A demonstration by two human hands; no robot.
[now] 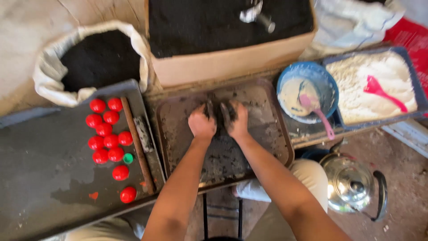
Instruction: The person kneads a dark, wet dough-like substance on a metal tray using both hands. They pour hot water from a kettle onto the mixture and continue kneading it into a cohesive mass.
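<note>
A white sack [49, 76] of black powder sits at the upper left of the frame, a cardboard box [223, 62] of the same powder at top centre. At the right, a blue tray [412, 67] holds white powder and a pink scoop [383, 93]; beside it, a blue bowl [327, 85] of pale paste. Red balls [107, 134] lie on the board [40, 178] at the left. In the centre, on the dirty tray [272, 134], my left hand [201, 123] and right hand [235, 120] curl shut together around a dark, damp lump [218, 111], fingers blackened.
</note>
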